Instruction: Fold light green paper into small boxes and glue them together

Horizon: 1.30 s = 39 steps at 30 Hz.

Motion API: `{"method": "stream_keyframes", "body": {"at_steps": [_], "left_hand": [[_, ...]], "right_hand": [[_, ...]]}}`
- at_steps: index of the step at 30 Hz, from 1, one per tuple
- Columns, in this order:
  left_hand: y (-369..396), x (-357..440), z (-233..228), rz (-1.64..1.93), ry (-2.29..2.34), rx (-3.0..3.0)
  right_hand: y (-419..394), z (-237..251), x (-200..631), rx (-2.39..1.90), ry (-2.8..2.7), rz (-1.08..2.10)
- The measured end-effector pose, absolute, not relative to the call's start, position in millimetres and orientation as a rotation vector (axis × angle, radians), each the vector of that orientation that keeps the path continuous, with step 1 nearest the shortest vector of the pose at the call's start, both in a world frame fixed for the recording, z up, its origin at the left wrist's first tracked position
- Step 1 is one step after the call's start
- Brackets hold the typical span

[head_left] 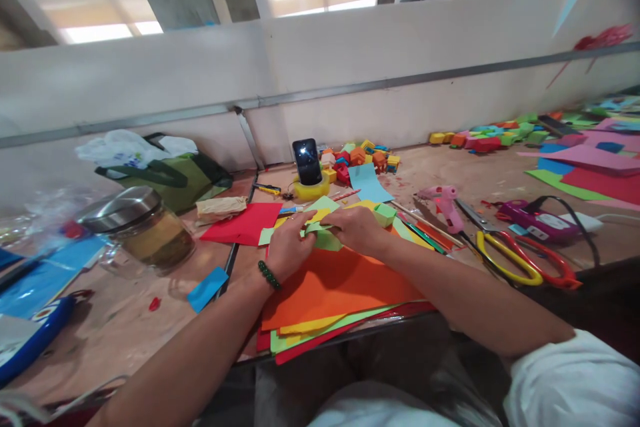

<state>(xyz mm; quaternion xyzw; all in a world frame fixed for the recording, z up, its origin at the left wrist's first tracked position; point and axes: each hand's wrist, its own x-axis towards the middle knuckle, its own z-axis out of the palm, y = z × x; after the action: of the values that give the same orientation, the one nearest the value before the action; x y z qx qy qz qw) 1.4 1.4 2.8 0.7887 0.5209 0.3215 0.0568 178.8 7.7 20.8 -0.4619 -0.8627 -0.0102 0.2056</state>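
Both of my hands meet over a stack of coloured paper (335, 287) with an orange sheet on top. My left hand (289, 245), with a dark bead bracelet on its wrist, and my right hand (356, 227) pinch a folded piece of light green paper (325, 237) between them. A small green paper cube (385, 213) sits just right of my right hand. A red sheet (245, 223) lies to the left of my left hand.
A phone (307, 161) stands in a yellow tape roll behind my hands. Several paper cubes (360, 157) lie near the wall. A pink glue gun (445, 203), yellow-and-red scissors (520, 260) and a glass jar (137, 227) lie around; a green bag (170, 173) sits at left.
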Motion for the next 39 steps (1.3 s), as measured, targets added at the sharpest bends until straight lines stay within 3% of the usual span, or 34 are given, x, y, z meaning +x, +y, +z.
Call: {"method": "stream_keyframes", "body": {"at_steps": [5,14,20,27,33,39], "left_hand": [[3,1,-1,0.966,1.458,2.471],[-3,0,4,0.963,1.433,2.534],[-3,1,4,1.058,1.392,2.428],[1,-1,2,1.169,1.369,2.451],[0,-3,1,1.088,1.462,2.575],[-4,-1,3,0.914,1.531,2.669]], "right_hand": [[17,16,188,-1.060,-2.270,-0.068],[23,21,196,-0.639,-2.173,0.129],[19,23,195,-0.641,-2.230,-0.058],[21,22,199,-0.567,-2.116,0.093],[10,34,200,-0.577,-1.954,0.597],[14,25,189,-0.859,-1.891,0.456]]}}
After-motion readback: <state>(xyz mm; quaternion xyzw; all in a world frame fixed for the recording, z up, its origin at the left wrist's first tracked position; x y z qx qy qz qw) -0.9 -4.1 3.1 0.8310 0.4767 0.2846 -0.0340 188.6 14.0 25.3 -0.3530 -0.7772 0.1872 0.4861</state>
